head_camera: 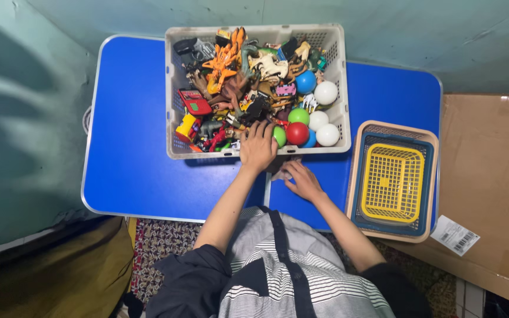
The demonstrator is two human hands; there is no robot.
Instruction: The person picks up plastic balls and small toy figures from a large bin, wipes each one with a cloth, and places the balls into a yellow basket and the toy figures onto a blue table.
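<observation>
A grey plastic basket [337, 76] heaped with toys stands on a blue folding table [131, 147]. Inside are animal figures, an orange figure [225, 59], a red toy phone [194, 103] and white, green, blue and red balls. My left hand [258, 147] reaches over the basket's front rim with its fingers spread on the toys, beside a green ball [280, 136] and a red ball [297, 133]. My right hand [303, 179] rests on the table just in front of the basket. Its fingertips touch a small greyish thing [281, 171], which is mostly hidden.
Right of the basket sit three nested trays: a beige one [425, 182], a blue one [366, 215] and a yellow one [393, 182] innermost. A flat cardboard sheet [490, 176] with a label lies further right. A patterned rug [160, 247] shows below the table edge.
</observation>
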